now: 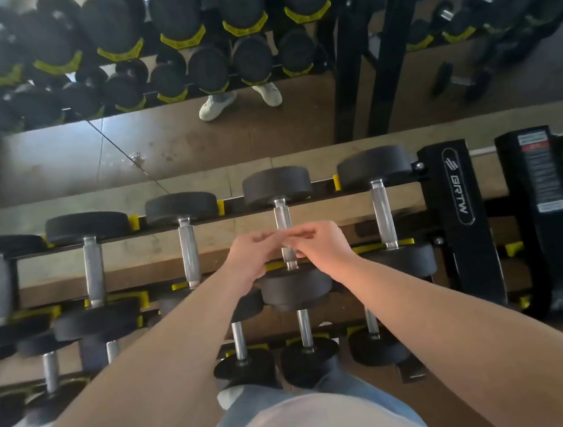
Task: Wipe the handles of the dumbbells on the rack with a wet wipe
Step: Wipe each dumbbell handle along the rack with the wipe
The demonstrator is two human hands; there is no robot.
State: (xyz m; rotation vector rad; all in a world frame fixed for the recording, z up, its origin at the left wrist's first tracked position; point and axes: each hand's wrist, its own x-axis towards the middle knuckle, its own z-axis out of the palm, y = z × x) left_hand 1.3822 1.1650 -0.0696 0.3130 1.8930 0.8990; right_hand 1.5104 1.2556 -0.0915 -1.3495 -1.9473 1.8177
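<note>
Head view: your L hand (250,256) & R hand (323,247) meet fingertip to fingertip just over the handle (282,217) of a top-row dumbbell (296,289) on the rack (457,193). Fingers curl in; can't tell if they pinch a wipe, none shows, blur there. Prob. prep, wiping not begun. Next: wrap wipe round that handle & rub along it. Lower row partly hidden.

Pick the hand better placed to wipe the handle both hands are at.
Right, probably: the right hand has its fingers curled at the handle, while the left hand sits just beside it. No wipe shows clearly.
</note>
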